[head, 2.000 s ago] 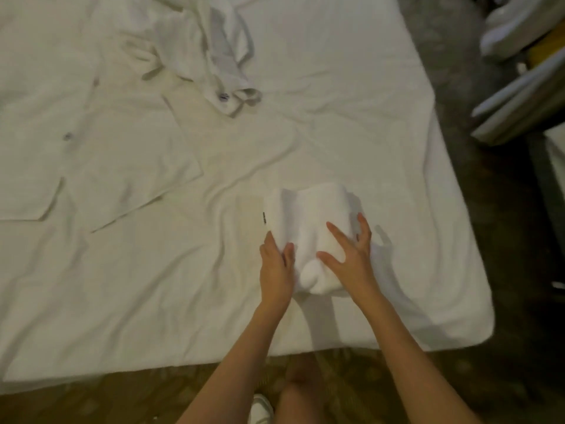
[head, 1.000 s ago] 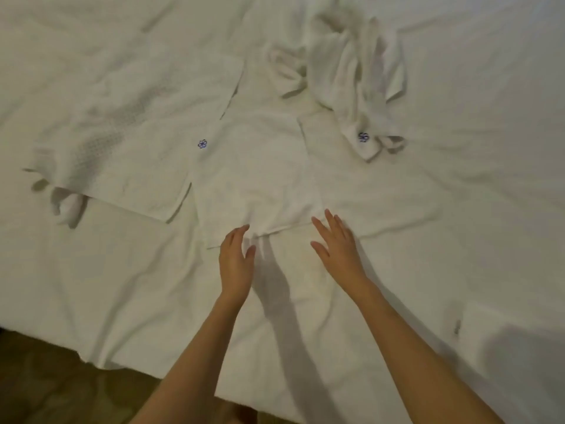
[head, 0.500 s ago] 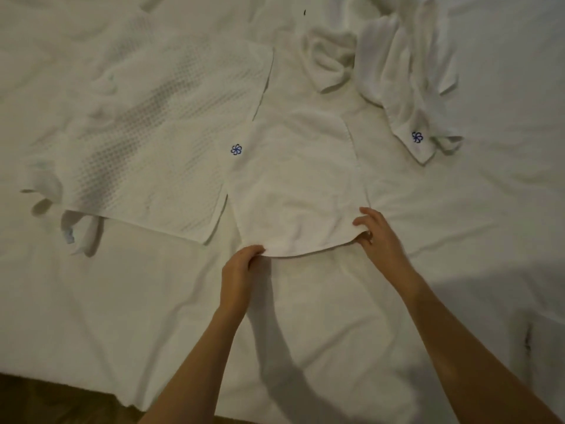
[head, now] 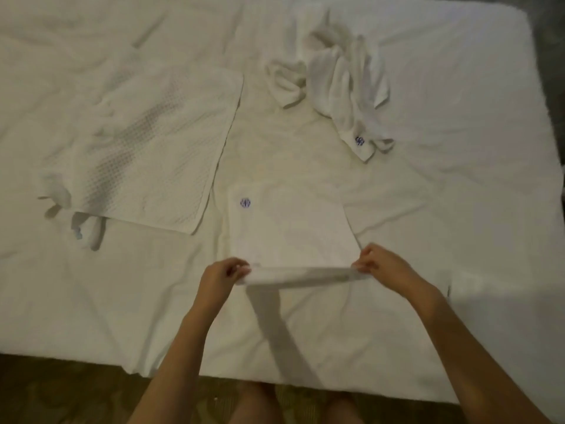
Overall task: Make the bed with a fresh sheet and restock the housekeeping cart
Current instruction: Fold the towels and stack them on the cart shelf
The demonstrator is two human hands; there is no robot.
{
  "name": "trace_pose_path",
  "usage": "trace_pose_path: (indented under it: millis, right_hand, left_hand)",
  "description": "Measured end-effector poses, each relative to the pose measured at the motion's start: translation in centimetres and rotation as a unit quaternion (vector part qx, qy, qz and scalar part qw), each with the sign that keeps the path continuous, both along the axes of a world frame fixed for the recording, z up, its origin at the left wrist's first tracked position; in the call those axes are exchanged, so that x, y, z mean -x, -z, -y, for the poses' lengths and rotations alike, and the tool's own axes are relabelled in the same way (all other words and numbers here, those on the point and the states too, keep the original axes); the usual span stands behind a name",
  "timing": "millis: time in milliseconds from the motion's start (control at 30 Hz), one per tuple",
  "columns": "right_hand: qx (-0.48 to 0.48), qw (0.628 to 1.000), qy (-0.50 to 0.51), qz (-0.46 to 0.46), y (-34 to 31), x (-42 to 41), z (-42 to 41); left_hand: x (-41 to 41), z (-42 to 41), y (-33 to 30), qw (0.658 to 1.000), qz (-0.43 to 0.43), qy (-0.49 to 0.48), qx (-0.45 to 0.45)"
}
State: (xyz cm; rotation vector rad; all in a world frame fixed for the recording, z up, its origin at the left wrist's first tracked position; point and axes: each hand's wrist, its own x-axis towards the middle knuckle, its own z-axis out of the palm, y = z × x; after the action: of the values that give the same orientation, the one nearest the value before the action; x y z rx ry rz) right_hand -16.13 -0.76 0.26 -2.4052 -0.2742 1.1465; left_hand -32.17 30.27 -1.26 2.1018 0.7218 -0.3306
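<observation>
Since half a second ago both hands have lifted the small towel's (head: pixel 290 228) near edge off the bed (head: pixel 458 209), apparently starting a fold away from the person. Left hand (head: pixel 221 275) and right hand (head: pixel 380 263) each pinch a near corner, fingers curled, stretching the edge taut. Towel's far part lies flat just right of the waffle mat (head: pixel 146 160), with the crumpled towel (head: pixel 342 87) beyond it.

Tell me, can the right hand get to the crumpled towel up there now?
Probably not right away. The right hand is pinching a corner of the flat towel, and the crumpled towel lies farther up the bed. Nothing blocks the way, though.
</observation>
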Motion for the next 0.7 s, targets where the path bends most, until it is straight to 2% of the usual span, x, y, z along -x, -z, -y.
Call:
trace_pose_path:
  millis: [133, 367, 533, 600, 700]
  right_hand:
    - [0.036, 0.997, -0.062, 0.000, -1.5, 0.4, 2.1]
    - [-0.069, 0.990, 0.081, 0.093, 1.3, -3.8, -1.0]
    - [-0.085, 0.978, 0.115, 0.152, 3.5, -9.4, -5.1]
    - [-0.077, 0.977, 0.129, 0.148, 5.1, -11.2, -6.4]
    - [-0.074, 0.977, 0.150, 0.136, 7.4, -13.2, -7.5]
  left_hand:
    - [0.8, 1.7, -1.2, 1.000, -0.013, -0.008, 0.003]
    - [-3.1, -0.6, 0.9, 0.995, 0.040, -0.062, -0.067]
    - [-7.4, -2.9, 3.0, 0.986, 0.076, -0.150, -0.021]
    - [-8.3, -3.2, 4.5, 0.976, 0.077, -0.205, 0.018]
    - [-9.9, -4.3, 6.2, 0.971, 0.076, -0.227, 0.018]
